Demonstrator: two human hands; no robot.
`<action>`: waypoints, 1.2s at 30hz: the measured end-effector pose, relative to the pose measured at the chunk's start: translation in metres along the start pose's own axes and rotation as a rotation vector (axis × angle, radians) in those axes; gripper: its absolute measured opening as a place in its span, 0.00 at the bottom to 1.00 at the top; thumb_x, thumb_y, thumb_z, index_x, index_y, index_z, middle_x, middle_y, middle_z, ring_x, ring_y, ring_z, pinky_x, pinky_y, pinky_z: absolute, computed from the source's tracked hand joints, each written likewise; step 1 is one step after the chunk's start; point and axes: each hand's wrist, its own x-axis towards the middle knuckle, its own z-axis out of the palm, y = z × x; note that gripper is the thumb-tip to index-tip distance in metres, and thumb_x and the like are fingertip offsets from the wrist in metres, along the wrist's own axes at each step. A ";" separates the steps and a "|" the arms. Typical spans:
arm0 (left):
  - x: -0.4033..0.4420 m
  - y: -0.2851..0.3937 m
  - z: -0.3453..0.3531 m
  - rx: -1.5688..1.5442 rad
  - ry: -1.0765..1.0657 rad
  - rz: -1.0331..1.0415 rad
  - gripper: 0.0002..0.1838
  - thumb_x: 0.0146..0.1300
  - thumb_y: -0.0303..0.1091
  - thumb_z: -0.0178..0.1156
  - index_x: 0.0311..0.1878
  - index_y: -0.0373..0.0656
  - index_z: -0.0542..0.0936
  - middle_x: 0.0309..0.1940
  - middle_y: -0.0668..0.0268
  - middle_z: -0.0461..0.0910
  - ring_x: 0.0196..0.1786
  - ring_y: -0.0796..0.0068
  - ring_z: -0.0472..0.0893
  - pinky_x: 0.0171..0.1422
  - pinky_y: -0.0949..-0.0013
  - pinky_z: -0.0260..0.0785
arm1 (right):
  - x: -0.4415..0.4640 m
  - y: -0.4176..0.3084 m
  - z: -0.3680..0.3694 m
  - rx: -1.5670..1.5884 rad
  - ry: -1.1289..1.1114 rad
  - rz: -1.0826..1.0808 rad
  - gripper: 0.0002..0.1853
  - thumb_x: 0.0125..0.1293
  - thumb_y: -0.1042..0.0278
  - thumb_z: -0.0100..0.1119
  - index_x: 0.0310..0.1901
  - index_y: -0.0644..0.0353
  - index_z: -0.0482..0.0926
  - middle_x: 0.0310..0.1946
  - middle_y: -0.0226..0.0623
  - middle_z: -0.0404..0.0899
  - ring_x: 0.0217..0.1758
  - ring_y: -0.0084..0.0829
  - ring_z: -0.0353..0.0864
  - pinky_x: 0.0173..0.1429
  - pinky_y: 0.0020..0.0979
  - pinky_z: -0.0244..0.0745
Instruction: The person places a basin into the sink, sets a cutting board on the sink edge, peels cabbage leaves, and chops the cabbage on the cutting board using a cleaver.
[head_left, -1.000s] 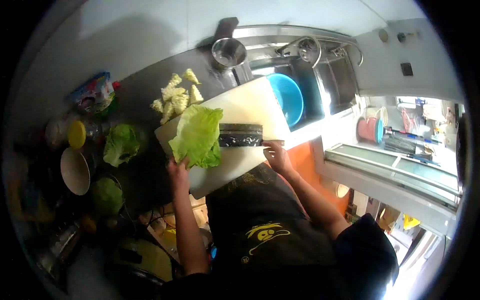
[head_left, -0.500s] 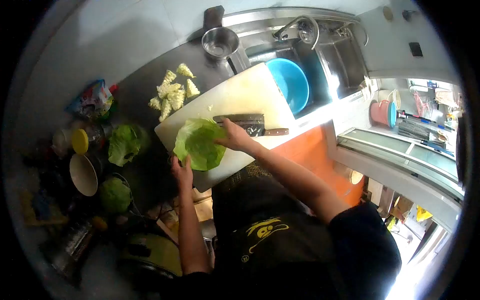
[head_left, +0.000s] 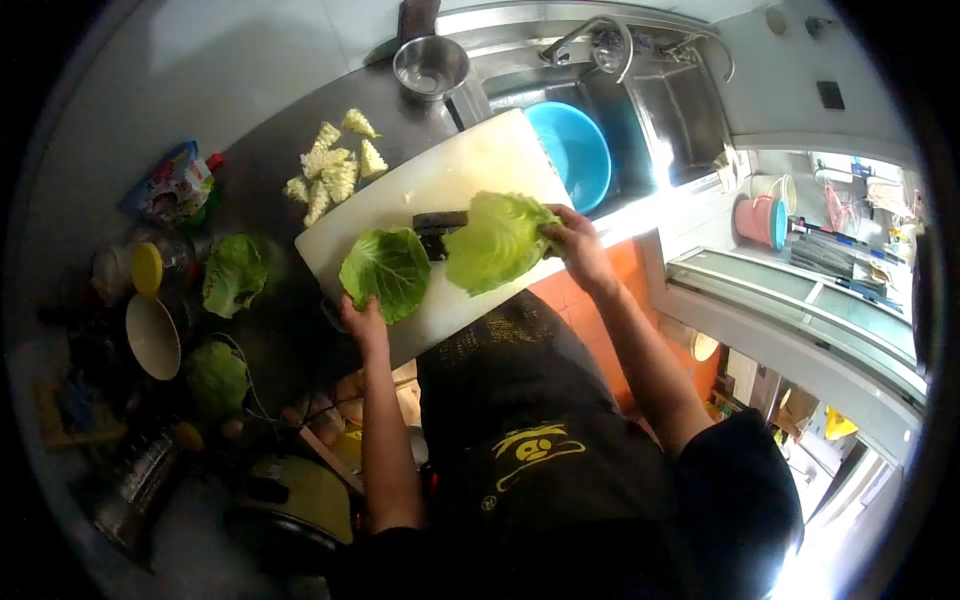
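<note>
My left hand (head_left: 364, 322) grips the lower edge of a dark green cabbage leaf (head_left: 384, 274) over the left part of the white cutting board (head_left: 465, 165). In my right hand (head_left: 578, 246) is a paler cabbage leaf (head_left: 494, 243), pinched by its right edge above the board. Both hands are closed. A cleaver (head_left: 432, 221) lies on the board, mostly hidden behind the pale leaf. Beyond the board's far left edge, several pale yellow cut vegetable pieces (head_left: 330, 172) lie in a pile on the dark counter.
A blue basin (head_left: 585, 160) sits in the sink beside the board's right end. Behind the board stands a steel bowl (head_left: 431, 68). On the left are a loose green leaf (head_left: 234, 275), a cabbage (head_left: 217, 378), a white bowl (head_left: 153, 337) and a yellow-lidded jar (head_left: 147, 268).
The leaves have come apart: my right hand has moved right with the pale one, while my left hand keeps the darker one. The cleaver is now largely covered.
</note>
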 end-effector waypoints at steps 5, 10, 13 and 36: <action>-0.017 0.045 -0.012 -0.204 0.115 -0.061 0.19 0.61 0.25 0.59 0.56 0.33 0.77 0.48 0.57 0.81 0.48 0.65 0.79 0.56 0.64 0.69 | 0.036 0.045 -0.052 0.162 0.062 -0.031 0.17 0.69 0.76 0.51 0.59 0.68 0.73 0.48 0.40 0.80 0.49 0.31 0.81 0.54 0.33 0.80; -0.036 0.102 -0.042 -0.107 -0.040 0.033 0.19 0.65 0.26 0.57 0.60 0.35 0.76 0.50 0.60 0.81 0.49 0.67 0.80 0.55 0.65 0.72 | 0.031 0.044 -0.052 -0.318 -0.062 -0.397 0.18 0.69 0.76 0.49 0.60 0.65 0.72 0.49 0.37 0.78 0.52 0.34 0.81 0.45 0.38 0.85; -0.060 0.158 -0.018 -0.224 -0.165 0.020 0.18 0.67 0.26 0.56 0.60 0.36 0.76 0.51 0.62 0.81 0.50 0.67 0.80 0.55 0.64 0.73 | 0.038 0.041 -0.045 0.048 -0.116 -0.281 0.19 0.69 0.73 0.50 0.61 0.60 0.72 0.47 0.36 0.78 0.52 0.34 0.81 0.39 0.38 0.87; -0.033 0.155 0.159 0.668 -0.082 0.895 0.08 0.61 0.32 0.66 0.41 0.41 0.87 0.62 0.52 0.74 0.66 0.49 0.70 0.71 0.57 0.63 | 0.065 0.081 -0.064 -0.615 0.043 -0.199 0.24 0.61 0.71 0.54 0.61 0.60 0.73 0.39 0.58 0.83 0.44 0.57 0.84 0.51 0.50 0.77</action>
